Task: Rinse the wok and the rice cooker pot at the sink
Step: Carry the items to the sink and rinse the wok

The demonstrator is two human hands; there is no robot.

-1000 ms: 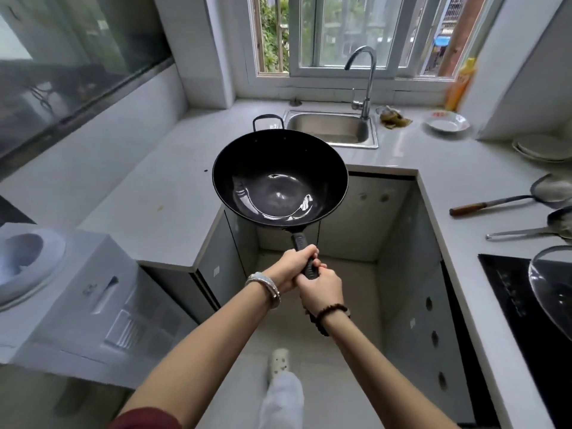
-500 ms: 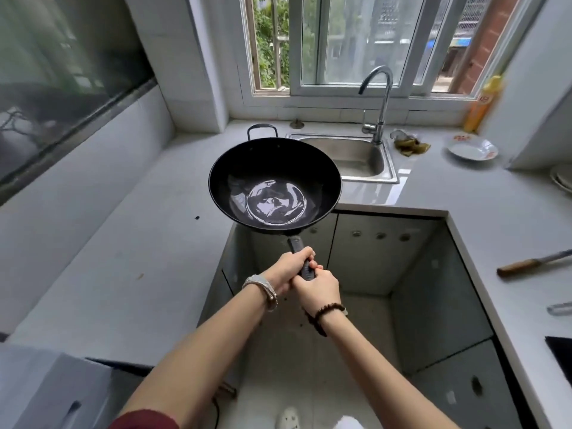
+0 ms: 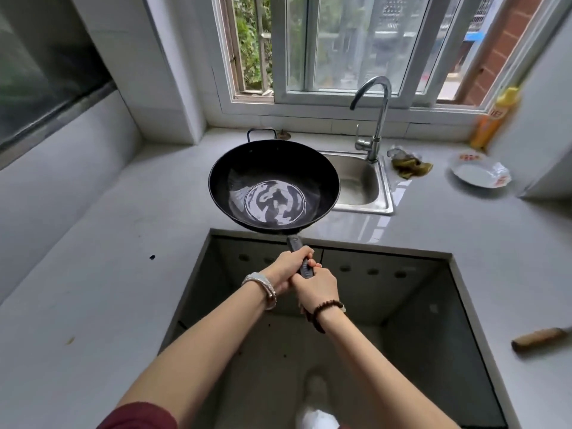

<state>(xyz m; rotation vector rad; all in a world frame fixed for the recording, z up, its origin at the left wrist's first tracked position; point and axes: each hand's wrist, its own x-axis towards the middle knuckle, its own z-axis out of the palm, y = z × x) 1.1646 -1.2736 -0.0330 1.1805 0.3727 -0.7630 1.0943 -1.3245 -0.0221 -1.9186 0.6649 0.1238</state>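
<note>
While both hands sit together at the centre of the frame, the left hand wraps the wok's handle nearer the bowl and the right hand grips it just behind, the two touching. The wok, a shiny wet patch in its bottom, is held above the counter, its right rim overlapping the sink's left edge. A tap stands behind the sink. A rag, plate and bottle sit toward the upper right.
</note>
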